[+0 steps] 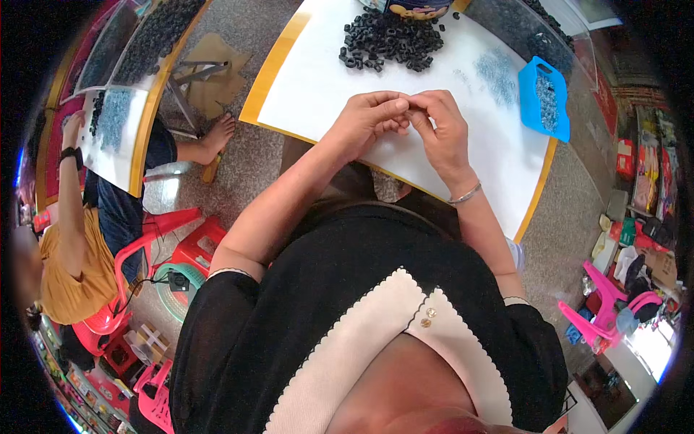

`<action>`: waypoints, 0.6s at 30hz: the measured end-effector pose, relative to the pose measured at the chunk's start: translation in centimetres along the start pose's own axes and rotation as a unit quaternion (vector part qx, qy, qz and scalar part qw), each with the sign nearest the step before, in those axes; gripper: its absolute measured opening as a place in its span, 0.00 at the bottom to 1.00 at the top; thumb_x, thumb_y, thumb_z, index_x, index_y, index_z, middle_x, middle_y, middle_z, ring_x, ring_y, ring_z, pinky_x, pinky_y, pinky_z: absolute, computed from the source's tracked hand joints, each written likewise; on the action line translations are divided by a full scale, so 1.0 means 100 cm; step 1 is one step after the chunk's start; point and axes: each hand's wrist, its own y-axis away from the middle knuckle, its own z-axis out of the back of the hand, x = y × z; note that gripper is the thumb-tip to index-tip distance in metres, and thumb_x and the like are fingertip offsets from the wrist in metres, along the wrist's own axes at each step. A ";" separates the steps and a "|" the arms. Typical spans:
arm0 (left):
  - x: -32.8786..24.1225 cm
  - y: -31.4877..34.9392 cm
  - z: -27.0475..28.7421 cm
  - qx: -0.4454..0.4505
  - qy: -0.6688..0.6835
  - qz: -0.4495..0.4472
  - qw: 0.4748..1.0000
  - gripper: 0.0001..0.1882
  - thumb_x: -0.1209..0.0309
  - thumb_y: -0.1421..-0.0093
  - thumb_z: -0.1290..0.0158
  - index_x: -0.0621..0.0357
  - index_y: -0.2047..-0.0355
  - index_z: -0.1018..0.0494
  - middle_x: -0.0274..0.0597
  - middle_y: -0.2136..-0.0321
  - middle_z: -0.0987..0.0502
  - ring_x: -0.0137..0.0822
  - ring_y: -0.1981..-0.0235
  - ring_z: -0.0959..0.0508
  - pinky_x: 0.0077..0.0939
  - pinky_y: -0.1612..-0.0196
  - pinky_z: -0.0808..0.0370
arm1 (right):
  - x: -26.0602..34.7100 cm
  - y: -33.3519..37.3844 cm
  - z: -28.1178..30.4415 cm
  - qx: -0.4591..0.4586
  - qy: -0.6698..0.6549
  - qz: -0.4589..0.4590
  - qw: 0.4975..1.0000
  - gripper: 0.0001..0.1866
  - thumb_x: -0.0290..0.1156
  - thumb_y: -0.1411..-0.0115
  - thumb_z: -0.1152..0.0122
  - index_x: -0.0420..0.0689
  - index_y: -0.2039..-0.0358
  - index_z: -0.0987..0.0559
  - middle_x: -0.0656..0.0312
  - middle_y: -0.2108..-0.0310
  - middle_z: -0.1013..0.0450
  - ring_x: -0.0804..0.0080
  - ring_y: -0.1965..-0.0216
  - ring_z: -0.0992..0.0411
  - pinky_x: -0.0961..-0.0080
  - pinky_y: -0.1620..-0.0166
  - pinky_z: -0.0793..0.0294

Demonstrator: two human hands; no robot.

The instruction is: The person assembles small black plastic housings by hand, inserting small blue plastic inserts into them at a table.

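Note:
My left hand (367,124) and my right hand (443,132) meet above the near side of a white-topped table (307,79). The thumbs and fingertips of both are pinched together; anything between them is hidden or too small to make out. Beyond my hands lies a heap of small black ring-like parts (390,42). To the right of the heap, tiny clear bluish pieces (497,76) are spread on the white surface. A blue plastic tray (526,101) at the table's right edge holds more of the clear pieces.
A round tin (419,7) stands behind the black heap. At far left, a person in a yellow top (79,260) reaches over another table (119,163) with similar parts. Red stools (199,242) and a green basket (176,307) stand left; a pink chair (603,296) is right.

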 end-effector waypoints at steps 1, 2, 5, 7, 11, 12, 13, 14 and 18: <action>-0.001 0.000 -0.001 0.002 -0.019 0.003 1.000 0.17 0.69 0.40 0.49 0.73 0.56 0.32 0.42 0.69 0.25 0.29 0.72 0.26 0.20 0.67 0.28 | 0.000 0.000 0.000 0.007 0.004 0.011 1.000 0.10 0.20 0.49 0.43 0.42 0.64 0.24 0.62 0.65 0.32 0.70 0.64 0.31 0.76 0.62 0.29; -0.001 0.000 -0.001 0.004 -0.038 0.006 0.999 0.18 0.68 0.40 0.49 0.72 0.57 0.31 0.41 0.70 0.25 0.28 0.73 0.27 0.20 0.68 0.28 | 0.000 0.000 0.000 0.013 0.009 0.022 1.000 0.10 0.20 0.49 0.42 0.42 0.64 0.24 0.63 0.66 0.32 0.71 0.65 0.31 0.77 0.63 0.29; -0.001 0.001 0.002 0.008 -0.050 0.026 0.998 0.17 0.68 0.40 0.49 0.72 0.58 0.30 0.41 0.71 0.25 0.27 0.74 0.28 0.19 0.70 0.29 | 0.003 0.001 0.001 0.044 -0.076 -0.034 0.996 0.10 0.20 0.49 0.42 0.41 0.65 0.24 0.63 0.68 0.32 0.73 0.66 0.32 0.79 0.63 0.30; -0.002 0.001 -0.001 0.012 -0.046 0.026 0.999 0.16 0.68 0.40 0.50 0.71 0.59 0.29 0.40 0.71 0.25 0.26 0.74 0.28 0.17 0.70 0.29 | -0.002 0.000 0.004 0.050 -0.081 -0.032 0.995 0.10 0.20 0.49 0.42 0.41 0.64 0.24 0.63 0.68 0.32 0.75 0.67 0.32 0.79 0.64 0.30; 0.001 0.001 0.002 0.010 -0.054 0.020 0.998 0.14 0.68 0.38 0.52 0.69 0.59 0.28 0.38 0.71 0.26 0.24 0.74 0.29 0.16 0.70 0.30 | -0.002 0.001 0.001 0.043 -0.117 -0.062 0.990 0.10 0.22 0.48 0.42 0.41 0.63 0.24 0.64 0.69 0.32 0.78 0.68 0.33 0.81 0.64 0.31; 0.001 0.001 0.001 0.011 -0.055 0.021 0.998 0.14 0.68 0.38 0.52 0.69 0.59 0.28 0.38 0.71 0.26 0.24 0.74 0.29 0.16 0.70 0.30 | -0.003 0.002 0.001 0.041 -0.118 -0.063 0.990 0.10 0.22 0.48 0.42 0.41 0.63 0.24 0.64 0.69 0.32 0.78 0.68 0.33 0.81 0.64 0.31; 0.003 0.001 -0.002 -0.004 -0.035 0.014 0.999 0.14 0.68 0.37 0.53 0.69 0.59 0.29 0.36 0.72 0.27 0.23 0.74 0.30 0.16 0.71 0.30 | -0.004 0.003 0.000 0.016 -0.132 -0.097 0.986 0.10 0.22 0.48 0.42 0.41 0.62 0.24 0.64 0.70 0.32 0.78 0.69 0.33 0.81 0.64 0.32; 0.004 0.001 -0.003 -0.019 -0.014 0.007 1.000 0.14 0.68 0.37 0.53 0.68 0.59 0.29 0.35 0.72 0.28 0.23 0.74 0.31 0.16 0.72 0.31 | -0.005 0.003 0.000 -0.010 -0.146 -0.131 0.980 0.11 0.23 0.47 0.42 0.40 0.62 0.24 0.64 0.71 0.32 0.79 0.70 0.33 0.82 0.64 0.32; 0.008 0.003 -0.001 -0.023 0.001 -0.009 1.000 0.14 0.66 0.38 0.53 0.66 0.58 0.30 0.36 0.70 0.28 0.24 0.74 0.33 0.17 0.73 0.34 | -0.003 0.001 0.000 -0.015 -0.111 -0.114 0.987 0.10 0.23 0.47 0.42 0.40 0.62 0.24 0.65 0.72 0.31 0.79 0.71 0.33 0.82 0.64 0.32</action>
